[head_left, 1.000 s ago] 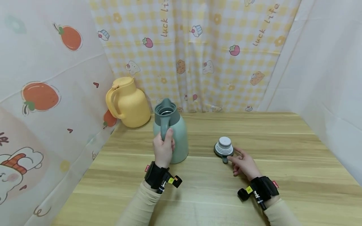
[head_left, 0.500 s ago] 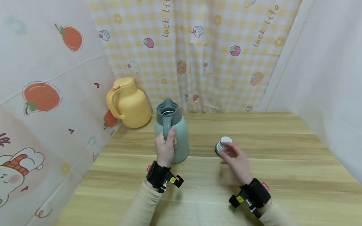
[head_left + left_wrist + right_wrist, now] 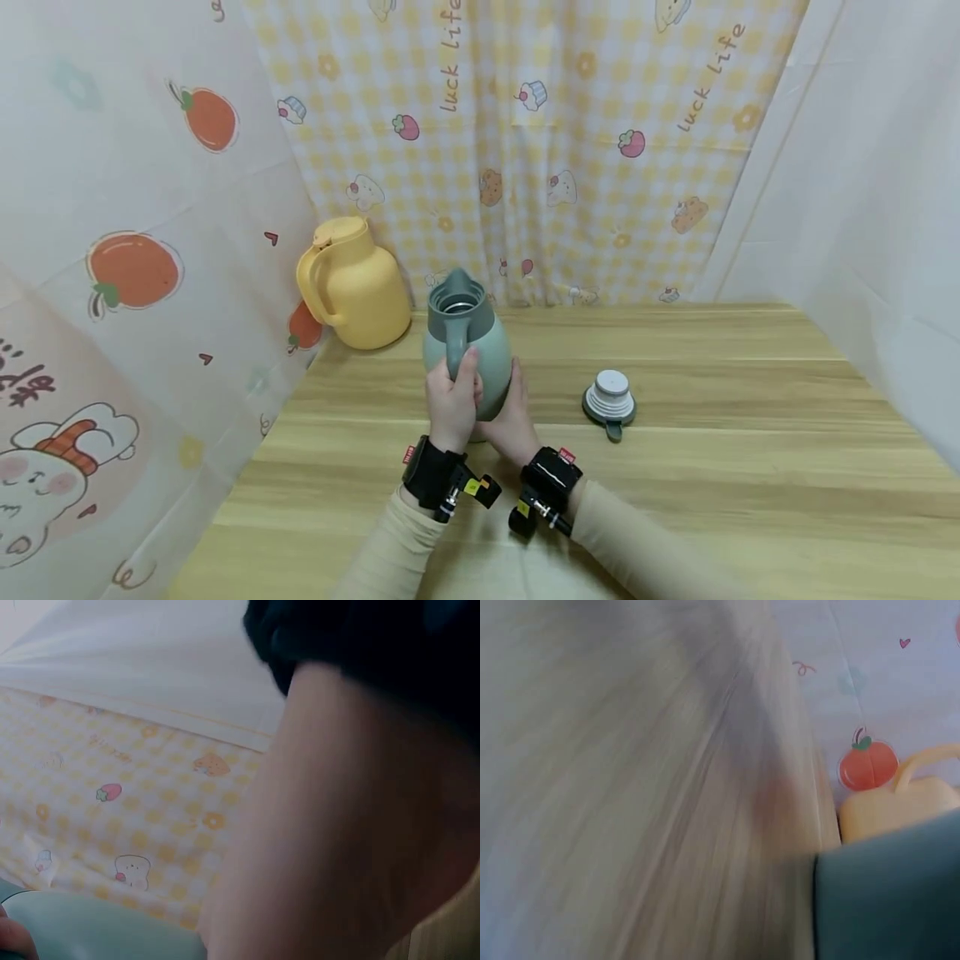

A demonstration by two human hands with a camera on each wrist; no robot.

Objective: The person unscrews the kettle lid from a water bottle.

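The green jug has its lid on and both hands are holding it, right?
Not quite. Both hands do hold the green jug, the left hand on its handle and the right hand on its side, but the lid is off. The head view shows it lying on the table to the right.

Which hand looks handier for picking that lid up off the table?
Probably the right hand. It only rests against the green jug's lower body, on the side nearer the lid, which lies apart on the table. The left hand grips the jug's handle.
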